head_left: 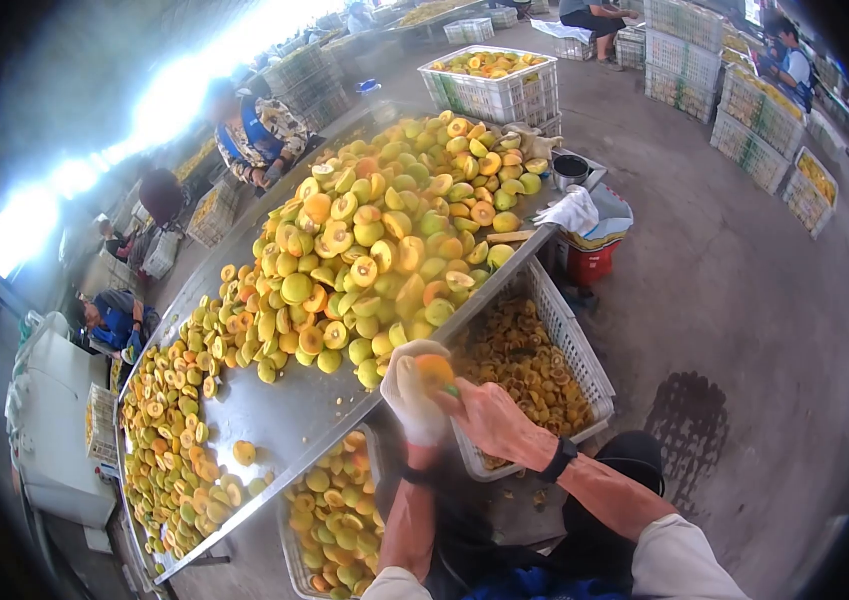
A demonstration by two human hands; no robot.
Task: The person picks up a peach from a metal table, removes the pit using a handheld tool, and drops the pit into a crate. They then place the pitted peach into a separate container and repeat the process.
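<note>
My left hand [410,398], in a white glove, is closed around an orange-fleshed peach half [434,371] above the near edge of the metal table. Up against the fruit, my bare right hand [500,424] is closed on a small tool with a green part [453,391]; the rest of it is hidden or blurred. Heaped on the table beyond my hands are halved yellow-green peaches [344,255], some showing pits. Below my right hand stands a white crate [584,365] of brownish peach scraps [529,370]. Another crate [296,545], at lower left, holds peach halves.
The metal table's edge [344,418] runs diagonally before me. At its far right corner are a dark cup [571,170], a white glove [574,212] and a red bucket [592,262]. A person [259,135] works across the table. Stacked crates [682,60] stand on the floor behind.
</note>
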